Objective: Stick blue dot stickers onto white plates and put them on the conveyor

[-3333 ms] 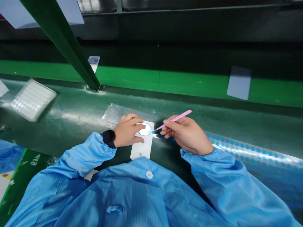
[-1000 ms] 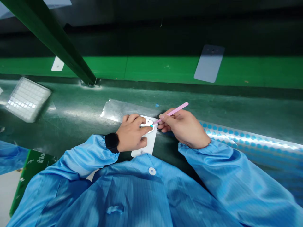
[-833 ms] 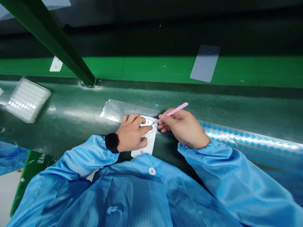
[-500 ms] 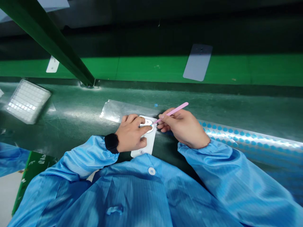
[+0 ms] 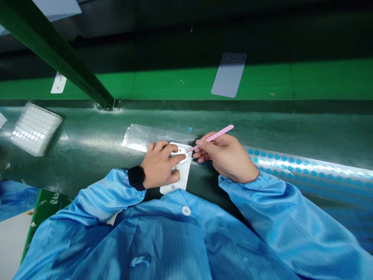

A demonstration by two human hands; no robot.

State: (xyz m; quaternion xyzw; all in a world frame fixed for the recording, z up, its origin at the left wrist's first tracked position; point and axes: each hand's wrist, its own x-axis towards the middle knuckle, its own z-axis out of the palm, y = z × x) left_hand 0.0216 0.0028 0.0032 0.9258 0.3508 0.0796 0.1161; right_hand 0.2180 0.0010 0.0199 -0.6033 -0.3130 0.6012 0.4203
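Pink tweezers (image 5: 217, 135) are pinched in my right hand (image 5: 230, 155), slanting down to the left. Their tip meets the upper part of a white rounded panel (image 5: 182, 175) lying on the bench. My left hand (image 5: 160, 165) rests on that panel with its fingers apart. Its index fingertip presses beside the tweezer tip, at a raised white oval with a small dark hole (image 5: 180, 150). A tiny blue spot shows at the tip, partly hidden by the finger. A clear film strip (image 5: 140, 136) lies just beyond my left hand.
Right of my right hand lies a clear sheet with rows of blue dots (image 5: 291, 165). A tray of small white pieces (image 5: 36, 128) sits at left. Behind the bench edge, a green belt (image 5: 163, 85) carries white panels (image 5: 229, 76). A green post (image 5: 72, 64) rises at left.
The belt's panels have shifted left, and the view has moved slightly. My hands, the tweezers and the white panel keep nearly the same positions.
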